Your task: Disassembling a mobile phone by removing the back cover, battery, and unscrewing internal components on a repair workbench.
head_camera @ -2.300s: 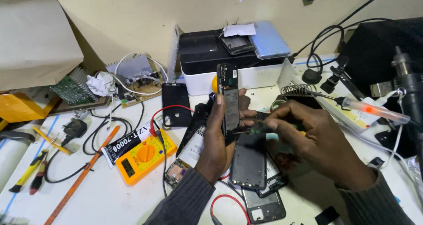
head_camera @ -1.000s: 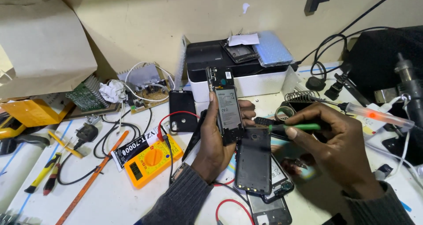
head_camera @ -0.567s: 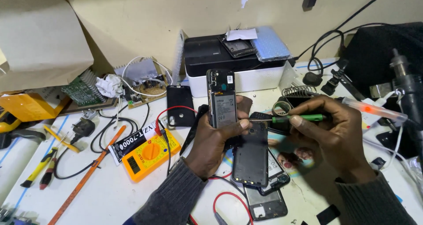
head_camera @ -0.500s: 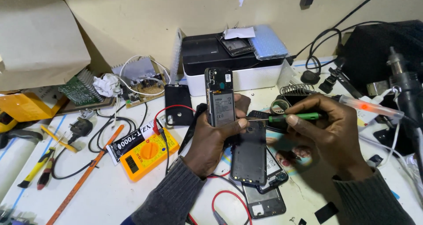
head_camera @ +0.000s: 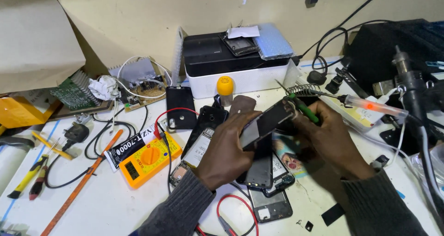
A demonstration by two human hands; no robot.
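Head view looked down on a cluttered white tabletop (head_camera: 92, 203). Nearest, two grey sleeves rose from the bottom edge. The left hand (head_camera: 226, 153) clasped a phone (head_camera: 266, 122) by its lower end, fingers curled over the top, thumb beneath, tilting it up toward the right. The right hand (head_camera: 330, 139) sat just beside it, pinching a green-handled screwdriver (head_camera: 303, 107) whose tip met the phone's upper end. The step in hand looked like working a screw or seam at that end; the next move would seem to call for a steady left hold and fine pressure at the tip. Under the hands lay other opened phones (head_camera: 266, 190). Left of them sat a yellow multimeter (head_camera: 148, 159). Farther back stood a small yellow-capped bottle (head_camera: 225, 89), then a black-and-white box (head_camera: 236, 67) along the far edge.
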